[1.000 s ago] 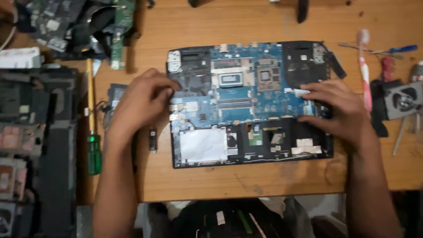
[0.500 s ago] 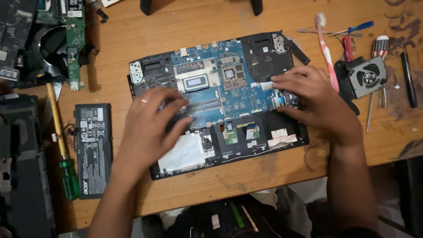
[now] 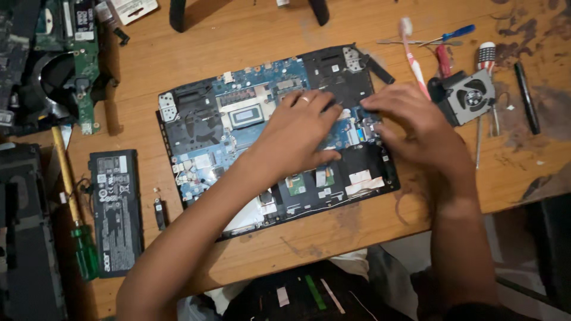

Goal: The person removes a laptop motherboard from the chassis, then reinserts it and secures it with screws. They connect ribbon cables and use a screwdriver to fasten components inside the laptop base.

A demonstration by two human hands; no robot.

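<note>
Opened black laptop base with blue circuit board (image 3: 238, 128) lying tilted on wooden table (image 3: 238, 35). Left hand (image 3: 300, 134) and right hand (image 3: 416, 128) pressed flat on its right half, gripping nothing (fingertips nearly meeting). Flat black battery (image 3: 116, 211) near left, grey cooling fan (image 3: 473, 95) just right.

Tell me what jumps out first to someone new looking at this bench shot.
The opened laptop base with its blue circuit board bare lies mid-table, and both hands meet over its right half: the left hand flat on the board, the right hand beside it. A black battery pack lies to the left by a green-handled screwdriver. A loose cooling fan, a toothbrush and more screwdrivers sit at the right.
</note>
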